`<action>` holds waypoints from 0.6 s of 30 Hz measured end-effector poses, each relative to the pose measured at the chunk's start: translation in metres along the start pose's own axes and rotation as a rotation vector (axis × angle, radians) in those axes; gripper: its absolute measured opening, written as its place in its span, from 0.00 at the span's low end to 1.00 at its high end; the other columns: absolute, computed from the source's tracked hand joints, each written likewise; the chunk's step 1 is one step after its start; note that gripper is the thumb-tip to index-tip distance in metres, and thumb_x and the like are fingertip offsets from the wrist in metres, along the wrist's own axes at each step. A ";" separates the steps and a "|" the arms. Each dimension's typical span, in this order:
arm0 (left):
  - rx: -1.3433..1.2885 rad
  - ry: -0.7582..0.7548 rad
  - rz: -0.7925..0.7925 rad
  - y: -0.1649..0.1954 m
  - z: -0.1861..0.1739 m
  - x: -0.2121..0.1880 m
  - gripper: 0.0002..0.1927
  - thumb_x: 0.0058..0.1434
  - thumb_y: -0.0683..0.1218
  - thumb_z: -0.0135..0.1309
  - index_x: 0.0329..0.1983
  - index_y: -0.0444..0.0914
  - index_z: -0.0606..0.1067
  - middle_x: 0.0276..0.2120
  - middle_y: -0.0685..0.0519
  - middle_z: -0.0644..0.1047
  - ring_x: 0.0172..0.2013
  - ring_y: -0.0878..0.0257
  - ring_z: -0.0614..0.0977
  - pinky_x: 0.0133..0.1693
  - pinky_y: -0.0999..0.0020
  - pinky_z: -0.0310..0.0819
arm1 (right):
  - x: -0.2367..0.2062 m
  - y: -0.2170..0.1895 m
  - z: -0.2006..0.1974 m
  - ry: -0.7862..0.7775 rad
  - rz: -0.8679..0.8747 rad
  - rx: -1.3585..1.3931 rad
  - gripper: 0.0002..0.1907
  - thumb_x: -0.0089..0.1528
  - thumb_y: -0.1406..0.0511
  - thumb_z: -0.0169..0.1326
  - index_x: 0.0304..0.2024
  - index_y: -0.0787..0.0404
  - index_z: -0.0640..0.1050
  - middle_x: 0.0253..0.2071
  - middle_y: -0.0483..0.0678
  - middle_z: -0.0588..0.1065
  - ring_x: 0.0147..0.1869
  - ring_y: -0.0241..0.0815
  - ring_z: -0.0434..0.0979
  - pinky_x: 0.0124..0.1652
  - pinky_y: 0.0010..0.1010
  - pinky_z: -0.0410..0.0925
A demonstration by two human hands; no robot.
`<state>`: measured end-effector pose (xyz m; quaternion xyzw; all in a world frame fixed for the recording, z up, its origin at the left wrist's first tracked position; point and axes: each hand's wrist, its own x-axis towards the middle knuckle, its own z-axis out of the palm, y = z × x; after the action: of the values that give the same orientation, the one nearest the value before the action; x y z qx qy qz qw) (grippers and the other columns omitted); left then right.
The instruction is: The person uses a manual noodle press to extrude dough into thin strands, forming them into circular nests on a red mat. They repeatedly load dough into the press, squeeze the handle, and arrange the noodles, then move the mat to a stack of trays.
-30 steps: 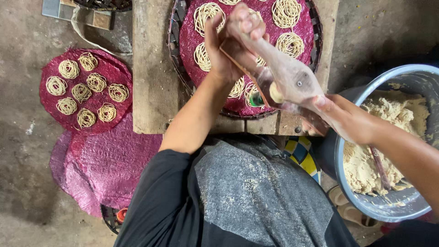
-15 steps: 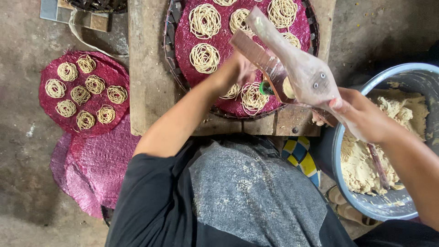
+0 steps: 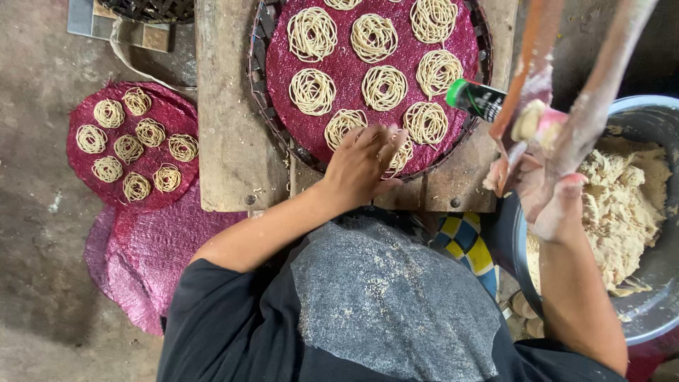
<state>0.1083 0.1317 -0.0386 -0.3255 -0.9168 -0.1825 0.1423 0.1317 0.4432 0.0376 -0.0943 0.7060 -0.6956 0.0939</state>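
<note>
Our left hand (image 3: 364, 161) lies flat, fingers spread, on the near edge of the round mesh tray (image 3: 297, 152), touching a noodle coil (image 3: 399, 152). Our right hand (image 3: 548, 198) is clamped on the wooden noodle press (image 3: 559, 85), held over the dough bowl (image 3: 640, 110). Lean harder and we'd probably squash that coil.

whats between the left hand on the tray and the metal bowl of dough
In the head view, between the left hand and the metal bowl lies the wooden board's edge, then the right hand gripping the noodle press.
</note>
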 end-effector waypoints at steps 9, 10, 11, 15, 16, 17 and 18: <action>-0.536 -0.268 -0.102 -0.012 -0.006 0.010 0.07 0.70 0.44 0.52 0.47 0.41 0.79 0.41 0.55 0.77 0.44 0.63 0.77 0.45 0.66 0.75 | -0.051 -0.002 -0.027 0.117 -0.117 0.072 0.55 0.62 0.28 0.45 0.73 0.62 0.62 0.51 0.50 0.73 0.45 0.43 0.76 0.44 0.38 0.72; -0.664 -0.242 -0.074 -0.015 -0.013 0.020 0.06 0.70 0.46 0.54 0.43 0.42 0.80 0.38 0.56 0.78 0.42 0.63 0.78 0.47 0.65 0.75 | -0.064 -0.003 -0.038 0.114 -0.144 0.107 0.49 0.64 0.30 0.45 0.68 0.61 0.65 0.48 0.50 0.74 0.44 0.43 0.76 0.45 0.38 0.72; -0.702 -0.265 -0.059 -0.015 -0.019 0.034 0.06 0.69 0.47 0.54 0.43 0.42 0.80 0.38 0.54 0.77 0.41 0.63 0.78 0.45 0.64 0.75 | -0.078 -0.004 -0.049 0.115 -0.171 0.129 0.49 0.64 0.31 0.45 0.68 0.61 0.65 0.48 0.50 0.74 0.45 0.43 0.76 0.45 0.38 0.72; -1.070 -0.144 0.267 0.054 -0.023 0.108 0.10 0.71 0.49 0.58 0.54 0.46 0.79 0.51 0.54 0.81 0.54 0.62 0.82 0.57 0.65 0.79 | -0.134 -0.018 -0.084 0.105 -0.112 0.088 0.47 0.65 0.33 0.42 0.69 0.62 0.65 0.49 0.52 0.73 0.47 0.44 0.76 0.48 0.39 0.71; -1.162 -0.167 0.345 0.070 -0.021 0.121 0.21 0.68 0.42 0.55 0.64 0.48 0.76 0.58 0.53 0.78 0.58 0.62 0.83 0.62 0.66 0.78 | -0.142 -0.023 -0.088 0.094 -0.095 0.072 0.46 0.65 0.34 0.41 0.69 0.62 0.65 0.50 0.52 0.73 0.48 0.44 0.77 0.48 0.39 0.71; -1.156 -0.135 0.425 0.088 -0.019 0.135 0.23 0.68 0.41 0.54 0.67 0.49 0.73 0.64 0.53 0.75 0.62 0.61 0.81 0.64 0.65 0.79 | -0.149 -0.031 -0.092 0.081 -0.079 0.066 0.46 0.65 0.35 0.41 0.69 0.62 0.64 0.50 0.53 0.73 0.48 0.44 0.77 0.49 0.39 0.70; -1.147 -0.100 0.508 0.099 -0.017 0.143 0.26 0.69 0.40 0.54 0.70 0.50 0.70 0.70 0.54 0.71 0.66 0.59 0.78 0.66 0.65 0.80 | -0.150 -0.038 -0.092 0.057 -0.068 0.063 0.45 0.65 0.35 0.40 0.69 0.62 0.64 0.50 0.53 0.73 0.49 0.44 0.77 0.49 0.39 0.70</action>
<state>0.0679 0.2738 0.0553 -0.5656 -0.5727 -0.5904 -0.0593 0.2523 0.5712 0.0771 -0.0956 0.6825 -0.7227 0.0531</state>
